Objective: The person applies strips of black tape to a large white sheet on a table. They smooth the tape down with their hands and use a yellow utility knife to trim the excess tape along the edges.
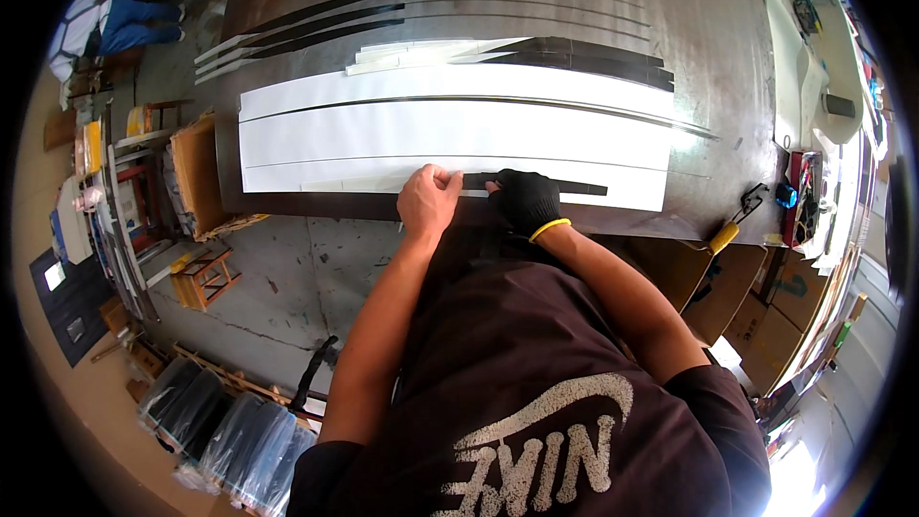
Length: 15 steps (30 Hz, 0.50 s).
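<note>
While both hands work the near edge of the white sheet [450, 129], the bare left hand [428, 201] pinches it and the gloved right hand [525, 199] grips a dark strip [565, 187]. Step judged: aligning strip; next needs steady pressing.

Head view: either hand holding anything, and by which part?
Bare left hand and black-gloved right hand together pinch the left end of a long thin black strip on the white sheet.

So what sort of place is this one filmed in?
Most likely a workshop or small fabrication shop: a large dark worktable carries long white sheets and black strips, dark rolls lean nearby, and wooden stools stand on a concrete floor.
</note>
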Tool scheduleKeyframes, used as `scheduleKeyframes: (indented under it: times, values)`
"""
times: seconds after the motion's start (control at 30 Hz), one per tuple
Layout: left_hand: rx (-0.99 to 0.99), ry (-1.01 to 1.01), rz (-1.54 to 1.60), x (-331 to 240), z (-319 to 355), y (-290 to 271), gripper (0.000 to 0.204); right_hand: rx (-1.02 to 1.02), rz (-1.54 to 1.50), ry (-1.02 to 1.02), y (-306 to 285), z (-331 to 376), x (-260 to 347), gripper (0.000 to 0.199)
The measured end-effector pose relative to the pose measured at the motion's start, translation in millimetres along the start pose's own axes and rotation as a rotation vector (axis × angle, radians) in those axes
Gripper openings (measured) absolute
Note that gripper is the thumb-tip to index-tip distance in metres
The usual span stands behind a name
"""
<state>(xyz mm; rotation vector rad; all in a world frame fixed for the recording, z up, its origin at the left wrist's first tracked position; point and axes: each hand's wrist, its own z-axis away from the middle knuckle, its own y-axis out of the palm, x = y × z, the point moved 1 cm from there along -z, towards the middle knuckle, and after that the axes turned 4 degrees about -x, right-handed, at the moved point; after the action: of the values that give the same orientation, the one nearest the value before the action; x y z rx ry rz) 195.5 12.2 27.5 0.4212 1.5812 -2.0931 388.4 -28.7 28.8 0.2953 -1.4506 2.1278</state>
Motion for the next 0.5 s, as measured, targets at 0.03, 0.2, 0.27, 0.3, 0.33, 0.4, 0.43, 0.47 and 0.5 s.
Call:
scheduleKeyframes:
  times: [0.03,0.2,0.27,0.3,0.33,0.4,0.43,0.47,0.5]
  values:
    - [0.006,-0.006,0.003,-0.4,-0.8,0.0,0.032,0.004,-0.001,-0.001,-0.4,-0.6,-0.1,0.031]
    - [0.012,-0.018,0.014,1.9,-1.4,1.5,0.031,0.025,0.002,0.013,-4.1,0.1,2.1,0.032]
    - [0.0,-0.011,0.014,4.3,-1.6,3.1,0.031,0.021,-0.006,0.012,-3.5,-0.1,1.7,0.033]
    - [-0.005,-0.01,0.013,5.6,-1.6,3.9,0.031,0.022,-0.009,0.013,-3.4,-0.1,1.4,0.033]
    - [-0.008,-0.008,0.012,4.5,-1.6,3.1,0.031,0.024,-0.011,0.015,-3.3,-0.3,0.9,0.033]
    - [0.001,-0.001,0.024,2.6,-0.7,1.3,0.031,0.02,-0.016,0.014,-2.3,-0.3,-0.6,0.033]
    - [0.004,0.003,0.031,1.8,-0.4,0.7,0.03,0.013,-0.018,0.01,-1.7,-0.3,-1.0,0.033]
    - [0.006,0.003,0.03,2.1,-0.3,1.4,0.03,0.007,-0.02,0.007,-1.2,-0.1,-1.6,0.033]
    - [0.007,0.003,0.029,2.0,-0.3,1.7,0.03,0.007,-0.026,0.005,-0.7,0.1,-2.3,0.034]
